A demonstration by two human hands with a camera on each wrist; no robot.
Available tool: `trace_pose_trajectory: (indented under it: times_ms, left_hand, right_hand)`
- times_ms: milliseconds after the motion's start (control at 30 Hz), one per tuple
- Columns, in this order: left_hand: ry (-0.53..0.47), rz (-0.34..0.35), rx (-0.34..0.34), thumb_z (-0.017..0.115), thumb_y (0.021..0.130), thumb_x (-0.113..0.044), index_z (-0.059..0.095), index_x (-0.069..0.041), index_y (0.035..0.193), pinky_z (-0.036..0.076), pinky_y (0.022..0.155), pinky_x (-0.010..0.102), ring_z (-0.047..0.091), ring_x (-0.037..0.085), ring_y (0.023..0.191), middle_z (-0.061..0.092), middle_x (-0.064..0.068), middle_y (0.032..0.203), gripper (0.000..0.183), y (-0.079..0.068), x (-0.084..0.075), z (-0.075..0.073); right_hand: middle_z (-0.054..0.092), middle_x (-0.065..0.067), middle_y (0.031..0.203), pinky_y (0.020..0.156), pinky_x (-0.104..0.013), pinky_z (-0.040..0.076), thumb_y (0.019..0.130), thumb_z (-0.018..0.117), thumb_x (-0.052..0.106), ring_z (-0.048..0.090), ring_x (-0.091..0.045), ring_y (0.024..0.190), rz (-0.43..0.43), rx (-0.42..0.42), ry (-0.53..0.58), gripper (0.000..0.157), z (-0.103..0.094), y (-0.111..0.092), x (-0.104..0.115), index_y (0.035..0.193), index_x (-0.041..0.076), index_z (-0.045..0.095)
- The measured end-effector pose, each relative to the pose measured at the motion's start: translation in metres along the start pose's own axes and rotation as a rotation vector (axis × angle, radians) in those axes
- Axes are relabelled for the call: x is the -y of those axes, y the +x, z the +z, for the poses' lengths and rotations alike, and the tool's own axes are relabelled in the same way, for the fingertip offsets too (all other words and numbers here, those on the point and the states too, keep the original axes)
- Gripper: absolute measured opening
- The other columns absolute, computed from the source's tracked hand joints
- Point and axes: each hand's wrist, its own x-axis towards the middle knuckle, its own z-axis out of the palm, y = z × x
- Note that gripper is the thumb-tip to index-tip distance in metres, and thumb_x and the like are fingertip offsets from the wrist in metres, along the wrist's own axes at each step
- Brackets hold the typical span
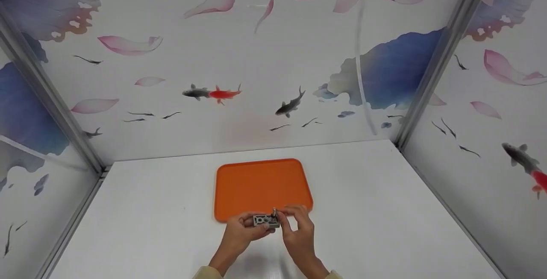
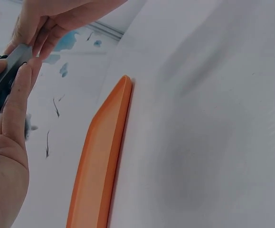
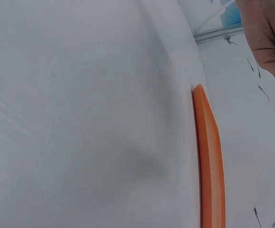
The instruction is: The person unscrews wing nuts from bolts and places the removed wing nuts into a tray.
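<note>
My left hand (image 1: 240, 233) holds a small grey rectangular block (image 1: 261, 220) with round holes in its face, the thumb lying along its lower edge. In the left wrist view the same block (image 2: 8, 80) is seen edge-on between thumb and fingers. At its upper right corner stands a small shiny metal piece (image 1: 274, 212), which the thumb and fingertips of my right hand (image 1: 299, 230) pinch; I cannot tell whether it is joined to the block. Both hands are raised in front of the orange tray's near edge. The right wrist view leaves the block out of frame.
A shallow orange tray (image 1: 263, 187) lies flat on the white table (image 1: 363, 210), just beyond the hands. Printed wall panels (image 1: 256, 57) enclose the table at the back and both sides, with grey metal posts (image 1: 440, 61) at the corners.
</note>
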Motion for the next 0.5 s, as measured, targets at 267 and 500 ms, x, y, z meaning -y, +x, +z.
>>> trace_pose_trajectory:
  times_ms: [267, 500]
  left_hand:
    - [-0.017, -0.002, 0.004, 0.076, 0.087, -0.005, 0.060, 0.012, 0.123, 0.065, 0.088, 0.035, 0.075, 0.026, 0.099, 0.073, 0.020, 0.112, 0.043, 0.0008, 0.0019, 0.0008]
    - [0.001, -0.010, 0.003, 0.076, 0.087, -0.006, 0.061, 0.011, 0.123, 0.064, 0.088, 0.036, 0.075, 0.024, 0.099, 0.074, 0.018, 0.111, 0.043, 0.0011, 0.0013, 0.0016]
  right_hand:
    - [0.069, -0.007, 0.094, 0.080, -0.024, 0.055, 0.085, 0.069, -0.012, 0.063, -0.020, 0.089, 0.019, 0.040, 0.036, 0.020, -0.0039, 0.0017, 0.0071, 0.099, 0.002, 0.072]
    - [0.069, -0.009, 0.095, 0.082, -0.032, 0.058, 0.080, 0.075, -0.010, 0.065, -0.022, 0.087, -0.008, 0.061, 0.025, 0.023, -0.0032, 0.0030, 0.0105, 0.101, -0.001, 0.071]
